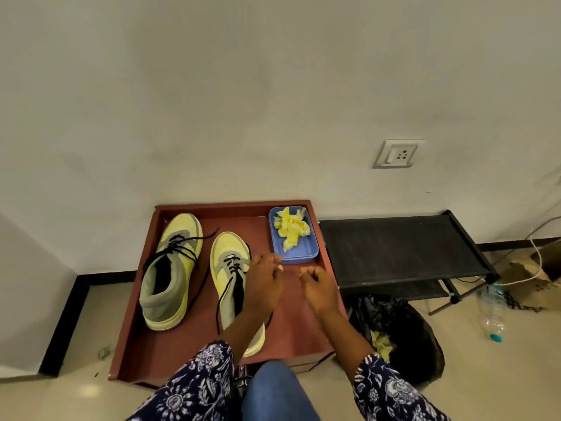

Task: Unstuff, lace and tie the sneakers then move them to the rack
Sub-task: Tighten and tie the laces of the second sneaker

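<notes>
Both sneakers lie on the red tray (170,354), toes toward the wall. The left sneaker (174,268) carries loose black lacing. The right sneaker (229,262) is laced only at its lower eyelets, with one black lace (221,302) trailing down its left side toward me.

My left hand (263,285) hangs over the right sneaker's collar, fingers curled, tips near the tongue. Whether it pinches a lace end I cannot tell. My right hand (318,288) hovers over bare tray just right of that sneaker, fingers curled, thumb and forefinger close together. A lace in that pinch is not visible.

Key relation: the right sneaker's long axis runs from me to the wall, and its eyelet rows lie directly below and just left of my left hand. That hand is the nearer one. My right hand must cross leftward to reach the opposite lace end.

The stuffing (291,227) lies in the blue tub (299,255). The rack (400,247) stands just right of the tray, nearer my right hand.
</notes>
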### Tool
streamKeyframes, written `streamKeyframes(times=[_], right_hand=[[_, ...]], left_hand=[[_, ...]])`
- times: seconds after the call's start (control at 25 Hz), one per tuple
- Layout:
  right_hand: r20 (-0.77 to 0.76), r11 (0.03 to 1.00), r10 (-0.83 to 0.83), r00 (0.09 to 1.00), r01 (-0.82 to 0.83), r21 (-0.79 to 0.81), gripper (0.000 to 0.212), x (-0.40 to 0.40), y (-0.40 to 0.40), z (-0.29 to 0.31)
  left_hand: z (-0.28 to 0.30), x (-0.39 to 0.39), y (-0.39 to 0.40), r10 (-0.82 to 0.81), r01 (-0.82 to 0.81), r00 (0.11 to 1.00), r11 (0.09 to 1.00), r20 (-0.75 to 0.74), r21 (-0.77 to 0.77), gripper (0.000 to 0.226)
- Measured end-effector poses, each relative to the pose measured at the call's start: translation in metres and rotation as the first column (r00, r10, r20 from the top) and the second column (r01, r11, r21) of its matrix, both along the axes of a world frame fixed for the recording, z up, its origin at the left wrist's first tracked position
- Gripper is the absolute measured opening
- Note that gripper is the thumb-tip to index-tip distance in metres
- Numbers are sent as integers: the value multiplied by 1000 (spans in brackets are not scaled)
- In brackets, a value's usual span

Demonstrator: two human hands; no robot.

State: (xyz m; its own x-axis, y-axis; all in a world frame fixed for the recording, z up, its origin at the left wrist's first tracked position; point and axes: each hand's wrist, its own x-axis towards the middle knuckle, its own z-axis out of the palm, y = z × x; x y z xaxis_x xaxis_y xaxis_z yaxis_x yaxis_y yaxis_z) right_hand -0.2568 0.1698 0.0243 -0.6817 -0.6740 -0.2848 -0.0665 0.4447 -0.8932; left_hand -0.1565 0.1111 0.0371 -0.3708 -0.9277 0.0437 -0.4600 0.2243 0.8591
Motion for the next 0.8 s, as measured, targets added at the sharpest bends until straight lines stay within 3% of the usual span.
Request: streamKeyframes(times=[0.08, 0.2, 0.4, 0.64, 0.8], right_hand=[[-38, 993, 116, 993, -115, 40, 23, 17, -13, 2], [-113, 934, 350, 930, -335, 126, 24, 37, -32, 0], [-199, 712, 697, 689, -633, 304, 54, 54, -61, -12], [-197, 566, 810, 553, -647, 511, 44, 49, -77, -17], [-319, 511, 854, 410, -550, 661, 32, 43, -82, -9]], left_hand=[[-5, 26, -16, 95, -94, 995, 995, 29, -44, 20], [-18, 62, -34, 183, -194, 968, 980, 170, 47, 26], [-39, 86, -34, -86, -40, 893, 962, 442, 269, 29], [-46, 88, -36, -73, -25, 895, 977, 441, 213, 19], [-46, 83, -37, -72, -20, 860, 984, 504, 175, 27]])
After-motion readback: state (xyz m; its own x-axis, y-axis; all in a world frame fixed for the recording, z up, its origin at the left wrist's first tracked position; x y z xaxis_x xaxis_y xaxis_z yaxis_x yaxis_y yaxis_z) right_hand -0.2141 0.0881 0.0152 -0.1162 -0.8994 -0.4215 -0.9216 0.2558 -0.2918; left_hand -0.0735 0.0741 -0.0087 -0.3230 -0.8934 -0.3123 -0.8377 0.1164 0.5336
